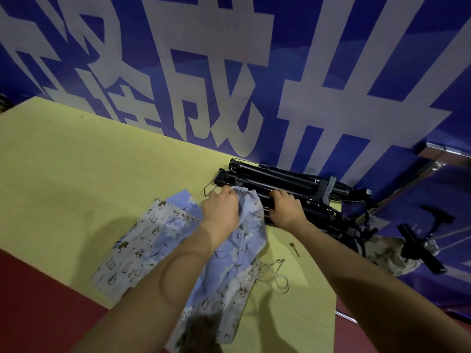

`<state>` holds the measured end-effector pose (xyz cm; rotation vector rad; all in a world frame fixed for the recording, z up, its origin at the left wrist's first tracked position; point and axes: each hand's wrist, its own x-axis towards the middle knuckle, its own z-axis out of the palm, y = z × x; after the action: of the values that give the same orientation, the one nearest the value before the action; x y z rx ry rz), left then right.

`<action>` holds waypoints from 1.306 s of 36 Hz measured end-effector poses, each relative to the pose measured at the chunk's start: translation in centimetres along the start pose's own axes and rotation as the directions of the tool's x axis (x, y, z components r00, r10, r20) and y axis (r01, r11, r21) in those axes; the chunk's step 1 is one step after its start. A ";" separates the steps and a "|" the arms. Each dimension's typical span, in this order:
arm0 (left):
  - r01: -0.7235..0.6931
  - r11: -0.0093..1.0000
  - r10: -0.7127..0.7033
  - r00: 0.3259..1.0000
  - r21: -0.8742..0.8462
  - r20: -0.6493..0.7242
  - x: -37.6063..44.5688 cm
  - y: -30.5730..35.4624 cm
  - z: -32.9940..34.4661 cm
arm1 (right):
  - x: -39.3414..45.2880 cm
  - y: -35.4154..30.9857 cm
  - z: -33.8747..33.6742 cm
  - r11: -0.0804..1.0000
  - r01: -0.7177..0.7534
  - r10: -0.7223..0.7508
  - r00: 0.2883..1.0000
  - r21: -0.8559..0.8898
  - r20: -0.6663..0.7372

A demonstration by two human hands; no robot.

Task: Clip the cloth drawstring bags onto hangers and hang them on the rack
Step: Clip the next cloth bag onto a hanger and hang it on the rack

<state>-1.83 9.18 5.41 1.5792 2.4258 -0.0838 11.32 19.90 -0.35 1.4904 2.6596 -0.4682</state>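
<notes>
Several cloth drawstring bags lie on the yellow table [63, 174]. A blue floral bag [242, 240] is on top, and white bags with small animal prints [132, 253] lie under it. My left hand [221, 212] pinches the gathered top hem of the blue floral bag. My right hand [286, 210] grips a black clip hanger in the stack of hangers [280, 179] at the table's far edge. The bag's hem lies against the hanger between my hands. No rack is in view.
A blue banner with large white characters [229, 72] covers the wall behind the table. Loose white cords and small metal clips [277, 266] lie at the table's right edge. Black stand parts and a patterned cloth [397, 250] sit on the floor at right. Red floor [38, 301] is below left.
</notes>
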 end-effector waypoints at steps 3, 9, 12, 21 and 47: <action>0.005 1.000 -0.005 1.000 0.013 0.010 0.8 0.3 0.4 | 0.7 0.9 0.6 0.993 0.071 -0.070 0.997 -0.090 0.022; -0.018 0.998 0.017 1.000 0.061 0.013 1.6 0.2 1.7 | 1.1 1.7 2.0 0.980 0.150 -0.155 0.987 -0.132 -0.031; -0.022 0.998 0.021 1.000 0.057 0.013 1.9 0.3 1.9 | 1.3 1.8 2.2 0.987 0.126 -0.132 0.989 -0.104 -0.061; -0.023 0.998 0.020 0.998 -0.055 -0.054 2.5 0.9 2.5 | 2.1 2.1 1.8 0.975 0.043 -0.055 0.997 -0.216 -0.051; -0.125 0.969 0.078 0.974 -0.215 -0.213 1.5 0.9 3.0 | 1.9 3.1 -1.9 0.959 0.123 -0.139 0.989 -0.255 -0.043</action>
<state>-1.02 10.36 2.19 1.6732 2.3903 0.3784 13.05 23.50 0.34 1.2818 2.7496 -0.0850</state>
